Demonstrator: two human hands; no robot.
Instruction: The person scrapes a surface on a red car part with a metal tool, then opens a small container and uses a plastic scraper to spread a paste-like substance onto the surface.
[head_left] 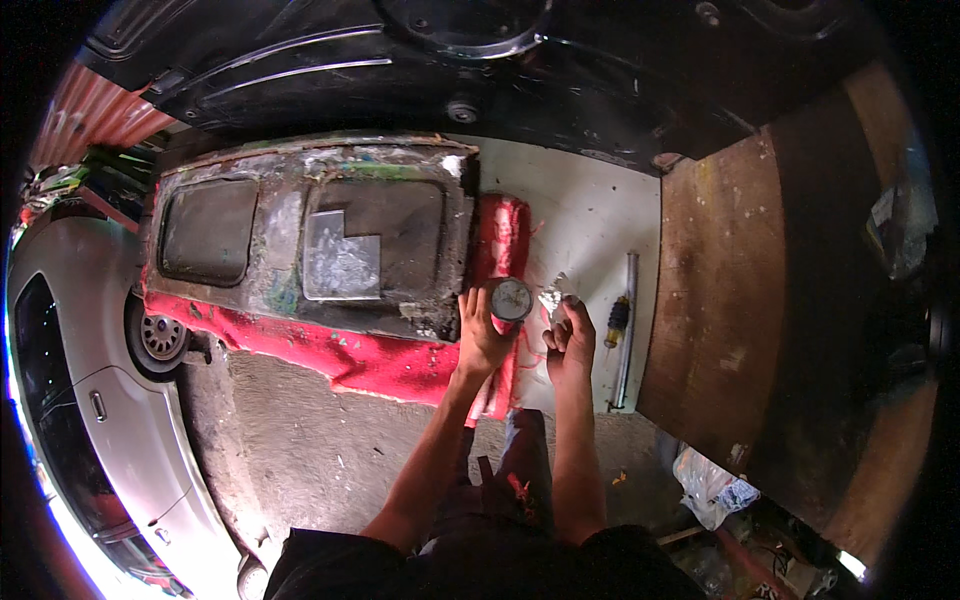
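My left hand (pixel 482 338) is closed around the side of a small round can (pixel 511 299) with a dull grey top, by the right edge of a worn panel (pixel 278 215). My right hand (pixel 571 342) pinches a crumpled silvery piece like foil (pixel 553 295), just right of the can. The panel is dark and paint-stained, with two recessed rectangles. On it lies an L-shaped, smeared grey plate (pixel 342 262). Red cloth (pixel 350 355) is spread beneath the panel and shows along its front and right sides.
A white board (pixel 590 200) lies right of the panel, bearing a metal tube (pixel 627 330) and a yellow-and-black screwdriver-like tool (pixel 617 322). Brown wooden boards (pixel 715 300) stand at the right. A black vehicle body (pixel 400 80) spans the far side. A silver car (pixel 110 390) is parked left.
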